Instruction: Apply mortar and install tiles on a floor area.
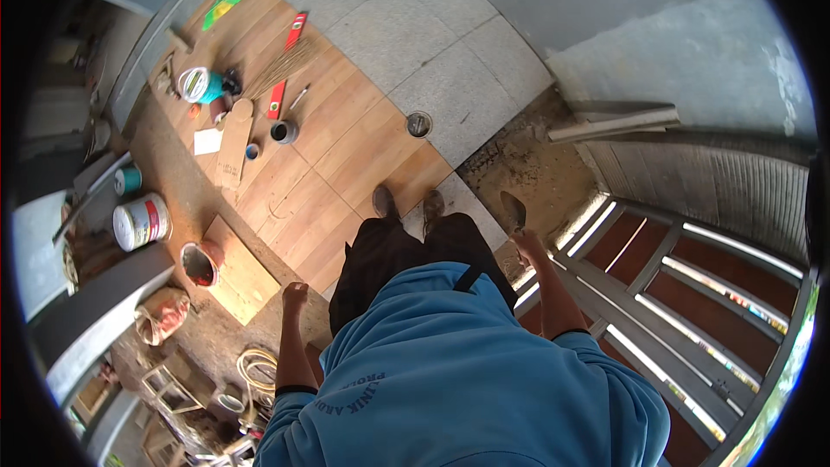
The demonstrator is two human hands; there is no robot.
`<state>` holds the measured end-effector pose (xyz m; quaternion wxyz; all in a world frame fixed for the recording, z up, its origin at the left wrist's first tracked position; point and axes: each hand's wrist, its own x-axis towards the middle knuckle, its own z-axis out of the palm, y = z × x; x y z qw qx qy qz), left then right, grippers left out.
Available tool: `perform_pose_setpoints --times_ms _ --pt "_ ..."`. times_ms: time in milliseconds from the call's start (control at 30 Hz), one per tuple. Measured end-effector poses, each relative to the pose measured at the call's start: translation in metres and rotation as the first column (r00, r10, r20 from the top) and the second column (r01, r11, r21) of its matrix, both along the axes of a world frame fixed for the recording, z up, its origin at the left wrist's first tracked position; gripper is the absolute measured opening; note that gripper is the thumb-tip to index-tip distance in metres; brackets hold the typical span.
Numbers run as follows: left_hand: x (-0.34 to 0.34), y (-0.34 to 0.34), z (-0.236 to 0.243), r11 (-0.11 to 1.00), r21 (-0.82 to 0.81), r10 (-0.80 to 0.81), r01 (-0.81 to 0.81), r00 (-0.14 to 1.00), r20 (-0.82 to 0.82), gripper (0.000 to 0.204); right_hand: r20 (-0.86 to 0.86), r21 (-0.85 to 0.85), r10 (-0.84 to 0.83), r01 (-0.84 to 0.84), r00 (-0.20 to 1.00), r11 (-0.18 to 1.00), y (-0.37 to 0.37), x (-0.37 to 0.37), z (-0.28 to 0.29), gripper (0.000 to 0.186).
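At my right side my right hand (528, 247) grips a trowel (513, 208), its blade pointing forward over the bare sandy patch (510, 169) beside the tiles. My left hand (295, 294) hangs by my left thigh with curled fingers; whether it holds anything is hidden. My shoes (385, 201) stand on wood-look tiles (346, 164) and a pale strip. Ahead lie a red level (275, 100), a twig broom (278, 65), a dark cup (284, 131), a small blue cup (252, 151) and a cardboard piece (235, 147). A round drain (418, 124) sits at the tile edge.
A grey wall (657, 35) rises front right; a metal slatted gate (648, 268) runs along my right. At left stand a white bucket (141, 221), an orange bucket (201, 263) on a board (246, 294), a sack (162, 316) and a coiled hose (257, 368). Teal container (200, 84) lies ahead.
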<state>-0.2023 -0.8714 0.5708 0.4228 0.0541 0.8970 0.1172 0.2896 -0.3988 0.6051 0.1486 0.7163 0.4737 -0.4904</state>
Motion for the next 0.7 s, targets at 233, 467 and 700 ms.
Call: perform_pose_setpoints --times_ms 233,467,700 --pt "0.072 -0.011 0.021 0.892 0.018 0.45 -0.451 0.892 0.044 0.036 -0.071 -0.189 0.025 -0.038 0.997 0.981 0.024 -0.013 -0.011 0.019" --pt "0.174 -0.048 0.024 0.778 -0.105 0.627 -0.619 0.757 0.183 0.041 -0.097 -0.168 0.185 -0.199 0.978 0.965 0.073 -0.056 -0.011 0.018" --pt "0.241 -0.048 0.038 0.704 -0.136 0.707 -0.697 0.667 0.237 0.039 -0.033 -0.12 0.402 -0.403 0.915 0.907 0.107 -0.083 0.0 0.023"
